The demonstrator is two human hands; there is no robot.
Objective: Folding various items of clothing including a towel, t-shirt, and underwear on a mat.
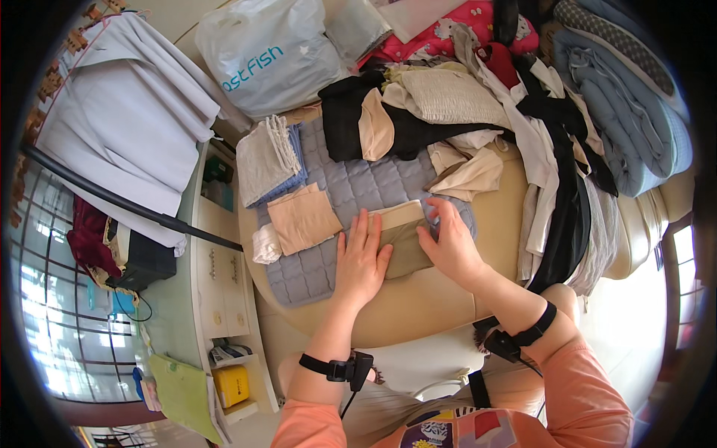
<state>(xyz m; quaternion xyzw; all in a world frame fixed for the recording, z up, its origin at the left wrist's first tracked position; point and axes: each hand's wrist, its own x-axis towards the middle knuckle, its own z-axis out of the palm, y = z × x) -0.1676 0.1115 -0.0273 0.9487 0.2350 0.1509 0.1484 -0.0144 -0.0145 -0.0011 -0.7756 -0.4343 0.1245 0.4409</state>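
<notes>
A folded olive-brown cloth garment [408, 250] with a cream band [402, 214] along its far edge lies before me on a grey quilted pad [358, 182]. My left hand [363, 259] rests flat on its left side, fingers pointing away from me. At its right side is my right hand [451, 238], thumb and fingers apart and curved; whether it touches the cloth I cannot tell. Left of my left hand sit a folded beige cloth [305, 219] and a small white bundle [266, 245]. Beyond them lies a stack of folded cloths, light grey [266, 162] over blue.
Loose clothes, including a black garment [341, 131], a beige piece [473, 173] and a heap [552, 168], cover the sofa's far and right parts. A white plastic bag [269, 56] stands behind. At right is a rolled blue quilt [622, 106]. A black pole [134, 199] and cabinet [224, 274] flank the left.
</notes>
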